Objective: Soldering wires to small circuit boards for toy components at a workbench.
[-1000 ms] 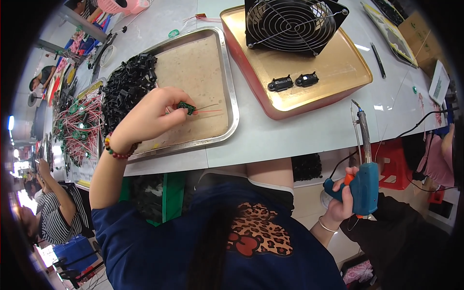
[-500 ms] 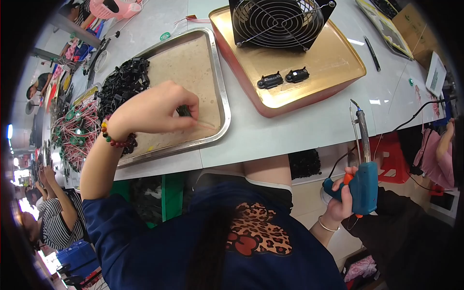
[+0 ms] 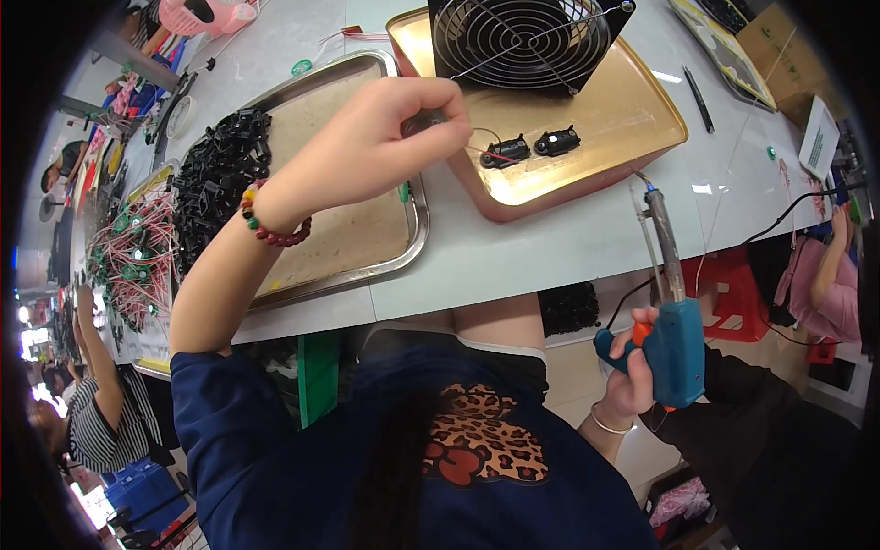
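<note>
My left hand point(image 3: 403, 133) is closed in a pinch over the right rim of the metal tray point(image 3: 423, 220). Thin red and dark wires point(image 3: 500, 158) stick out past its fingertips, over a small black housing point(image 3: 507, 150). A bit of green point(image 3: 403, 192) shows below the palm; most of the held piece is hidden. A second black housing point(image 3: 557, 141) lies beside the first on a gold tin point(image 3: 632, 119). My right hand point(image 3: 632, 380) grips a teal soldering gun point(image 3: 676, 353) with an orange trigger, its tip pointing up near the tin's front right corner.
A black fan point(image 3: 522, 41) with a wire guard stands on the tin. Black plastic parts point(image 3: 220, 174) are heaped in the tray; red-and-white wires with green discs point(image 3: 137, 247) pile up left of it. A black pen point(image 3: 698, 99) lies at right. People work at both sides.
My left hand has risen out of the tray and moved right to the tin, carrying the wires. The soldering gun has shifted slightly left and its tip is nearer the tin.
</note>
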`<state>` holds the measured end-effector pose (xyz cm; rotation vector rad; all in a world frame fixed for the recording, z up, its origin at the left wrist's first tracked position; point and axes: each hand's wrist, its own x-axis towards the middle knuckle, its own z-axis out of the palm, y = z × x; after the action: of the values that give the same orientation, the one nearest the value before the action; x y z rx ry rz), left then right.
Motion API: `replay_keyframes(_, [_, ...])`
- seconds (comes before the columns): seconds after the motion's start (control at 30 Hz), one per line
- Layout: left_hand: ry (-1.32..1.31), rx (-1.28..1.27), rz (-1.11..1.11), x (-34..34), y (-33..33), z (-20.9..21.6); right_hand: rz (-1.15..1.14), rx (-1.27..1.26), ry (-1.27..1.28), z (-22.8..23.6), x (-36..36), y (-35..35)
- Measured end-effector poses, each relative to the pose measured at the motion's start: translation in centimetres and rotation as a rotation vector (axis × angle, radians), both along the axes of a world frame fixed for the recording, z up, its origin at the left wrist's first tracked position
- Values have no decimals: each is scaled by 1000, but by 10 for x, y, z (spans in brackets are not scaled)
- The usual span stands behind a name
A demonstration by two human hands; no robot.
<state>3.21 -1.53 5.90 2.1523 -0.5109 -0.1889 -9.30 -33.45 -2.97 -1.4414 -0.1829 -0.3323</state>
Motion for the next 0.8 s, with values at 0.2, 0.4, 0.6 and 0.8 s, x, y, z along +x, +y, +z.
replay_keyframes(0.2, [33, -235, 26, 7, -7, -18, 112, 42, 98, 8, -6, 12])
replay_keyframes(0.4, [106, -367, -14, 3, -9, -21, 33, 81, 122, 7, -3, 23])
replay_keyframes(0.6, [92, -297, 25, 3, -10, -20, 4, -60, 81, 18, 6, 35])
replay_keyframes(0.8, [10, -292, 45, 5, -17, -27, -32, -240, 5, 21, 12, 35])
